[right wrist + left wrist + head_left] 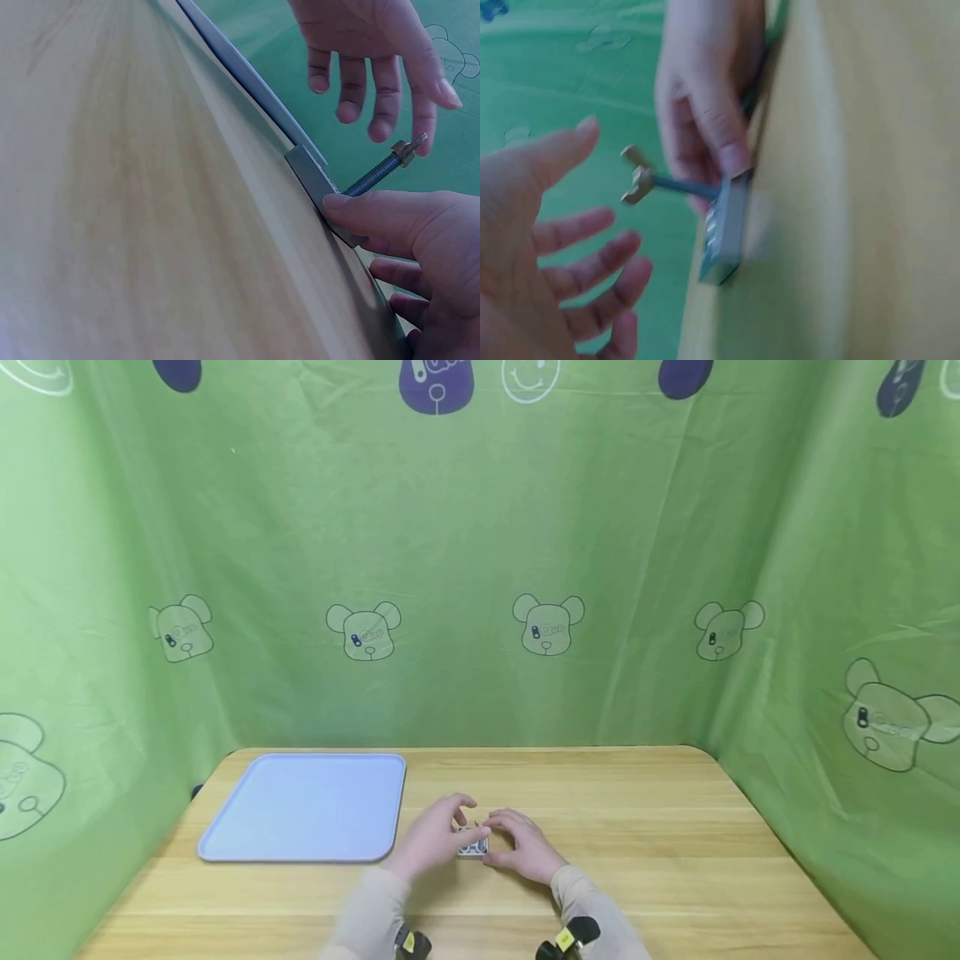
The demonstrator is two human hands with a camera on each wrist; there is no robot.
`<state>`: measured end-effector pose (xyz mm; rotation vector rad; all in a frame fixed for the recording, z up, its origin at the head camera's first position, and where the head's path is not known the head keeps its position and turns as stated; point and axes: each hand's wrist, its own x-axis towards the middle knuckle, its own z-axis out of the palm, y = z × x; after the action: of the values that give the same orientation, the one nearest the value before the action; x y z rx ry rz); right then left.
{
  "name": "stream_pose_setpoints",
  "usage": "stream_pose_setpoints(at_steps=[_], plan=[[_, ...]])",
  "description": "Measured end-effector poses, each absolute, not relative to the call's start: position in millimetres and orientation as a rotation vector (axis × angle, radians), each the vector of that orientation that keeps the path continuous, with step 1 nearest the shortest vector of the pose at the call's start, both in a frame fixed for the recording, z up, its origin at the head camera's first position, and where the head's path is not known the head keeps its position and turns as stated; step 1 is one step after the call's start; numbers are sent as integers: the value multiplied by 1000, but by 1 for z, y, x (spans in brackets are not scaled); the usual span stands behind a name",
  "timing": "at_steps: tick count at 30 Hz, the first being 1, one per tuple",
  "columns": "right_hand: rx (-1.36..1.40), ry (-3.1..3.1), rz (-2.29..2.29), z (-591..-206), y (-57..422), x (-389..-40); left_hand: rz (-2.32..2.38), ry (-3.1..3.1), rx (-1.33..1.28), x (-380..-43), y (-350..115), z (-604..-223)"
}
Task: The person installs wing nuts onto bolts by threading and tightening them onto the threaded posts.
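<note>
In the head view I see the grey block [472, 852] at the lower middle of the frame, on the wooden table [660, 827]. The right hand [527, 852] pinches its end. A threaded bolt [371, 176] stands from it, with a brass-coloured wing nut [638, 180]. The left hand [433, 837], fingers loosely spread, is near the nut, not touching. A pale blue tray [303, 810] lies left.

Soft, even light around me sheens the curtain [637, 485], leaving faint shadow by the left hand [435, 837]; the left wrist view is blurred, the right dim, bluish.
</note>
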<state>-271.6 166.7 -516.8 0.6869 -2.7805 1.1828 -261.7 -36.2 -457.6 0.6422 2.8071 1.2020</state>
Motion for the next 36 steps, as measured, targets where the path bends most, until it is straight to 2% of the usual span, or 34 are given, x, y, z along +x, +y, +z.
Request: stream_pose_setpoints(at_steps=[7, 16, 36], plan=[[692, -2780, 1181, -515, 166, -271, 1294, 2906, 444, -248, -21, -468], [684, -2787, 1177, -517, 167, -270, 1341, 2926, 353, -240, -12, -471], [667, -2801, 1183, -516, 166, -270, 1376, 2935, 442, -242, -14, -475]])
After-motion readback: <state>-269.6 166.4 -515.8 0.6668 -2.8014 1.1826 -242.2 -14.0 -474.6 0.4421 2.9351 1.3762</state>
